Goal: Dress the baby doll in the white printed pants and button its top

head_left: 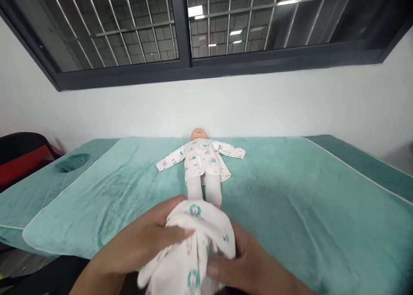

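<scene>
A baby doll (204,159) lies on its back on the teal towel (290,209), head toward the wall, arms spread. It wears a white printed top and white leggings. Close to the camera, my left hand (142,243) and my right hand (254,267) both grip a bunched white garment with teal prints (193,252), held just in front of the doll's feet. My left fingers wrap over the cloth's top left. My right fingers pinch its right side from below. The doll's feet are hidden behind the cloth.
The towel covers a teal massage bed with a face hole (71,162) at the far left. A black and red chair (22,155) stands to the left. A white wall and a barred window (180,28) lie behind.
</scene>
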The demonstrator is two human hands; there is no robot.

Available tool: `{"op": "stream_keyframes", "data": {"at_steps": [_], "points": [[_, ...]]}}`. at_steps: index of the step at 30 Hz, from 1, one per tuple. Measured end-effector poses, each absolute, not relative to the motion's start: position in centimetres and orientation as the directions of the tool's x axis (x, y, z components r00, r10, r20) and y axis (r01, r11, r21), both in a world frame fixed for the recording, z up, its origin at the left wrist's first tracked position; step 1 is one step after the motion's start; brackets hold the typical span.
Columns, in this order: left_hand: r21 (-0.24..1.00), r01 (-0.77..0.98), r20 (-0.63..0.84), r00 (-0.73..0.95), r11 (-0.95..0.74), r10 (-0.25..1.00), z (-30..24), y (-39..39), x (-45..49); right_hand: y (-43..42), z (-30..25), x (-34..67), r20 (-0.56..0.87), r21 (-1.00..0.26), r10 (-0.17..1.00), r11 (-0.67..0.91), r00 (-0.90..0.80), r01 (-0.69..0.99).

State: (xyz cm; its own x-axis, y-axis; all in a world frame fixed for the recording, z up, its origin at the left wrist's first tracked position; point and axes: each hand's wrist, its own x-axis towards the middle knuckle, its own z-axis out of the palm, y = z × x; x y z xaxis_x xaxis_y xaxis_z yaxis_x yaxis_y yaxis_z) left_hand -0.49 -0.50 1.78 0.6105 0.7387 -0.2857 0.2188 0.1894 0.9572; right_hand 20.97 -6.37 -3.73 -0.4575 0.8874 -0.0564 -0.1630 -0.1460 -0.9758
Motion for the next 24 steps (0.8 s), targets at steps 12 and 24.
{"op": "stream_keyframes", "data": {"at_steps": [12, 24], "points": [[0.687, 0.68, -0.17, 0.493, -0.256, 0.853, -5.9, 2.8, 5.2, -2.1, -12.9, 23.8, -0.113, -0.945, 0.99, -0.133, 0.083, 0.298], [0.931, 0.349, -0.14, 0.608, -0.105, 0.782, -3.9, 3.1, 6.4, -1.6, -12.1, 24.4, -0.039, -0.991, 0.993, -0.024, 0.113, -0.135]]}}
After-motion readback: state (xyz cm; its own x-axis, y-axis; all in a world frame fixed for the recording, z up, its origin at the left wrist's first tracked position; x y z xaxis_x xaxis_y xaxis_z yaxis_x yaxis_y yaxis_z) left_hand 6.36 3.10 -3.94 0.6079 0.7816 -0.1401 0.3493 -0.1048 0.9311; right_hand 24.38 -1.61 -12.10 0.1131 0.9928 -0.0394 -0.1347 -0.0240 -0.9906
